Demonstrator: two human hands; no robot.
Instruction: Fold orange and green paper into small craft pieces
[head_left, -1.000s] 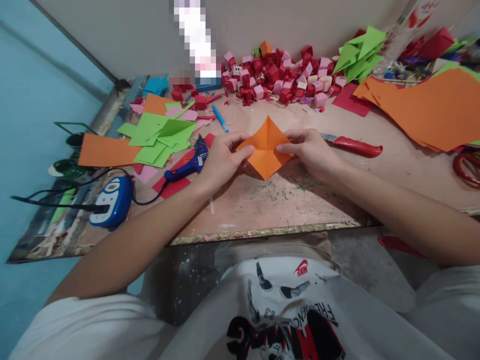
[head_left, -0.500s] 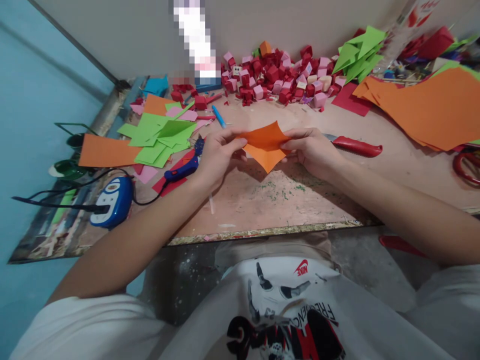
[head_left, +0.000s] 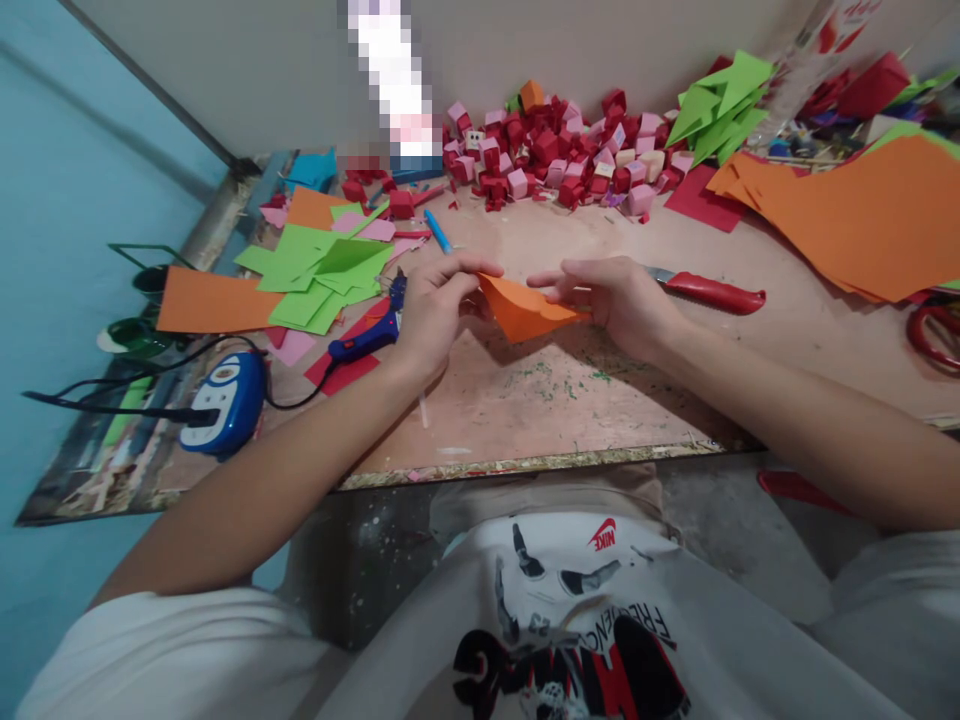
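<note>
A small square of orange paper (head_left: 525,310), folded along its middle, is held slightly above the wooden tabletop (head_left: 480,420). My left hand (head_left: 442,310) pinches its left corner between thumb and fingers. The right corner sits at the lower fingers of my right hand (head_left: 622,305), partly hidden there. That hand's thumb and forefinger are stretched out above the sheet. Just right of my right hand lies a red-handled knife (head_left: 716,290). Beside my left wrist is a blue glue gun (head_left: 367,340).
Red and pink paper cubes (head_left: 555,150) are heaped at the back. Green paper pieces (head_left: 315,280) lie left, large orange sheets (head_left: 862,220) right. Scissors (head_left: 934,335) rest at the right edge. A blue power socket (head_left: 225,400) with a black cord stands left; a blue pen (head_left: 437,232) lies behind.
The orange paper has tipped from an opened-out position into a folded, slanted one. My right thumb and forefinger have come off its upper right edge and now extend over it.
</note>
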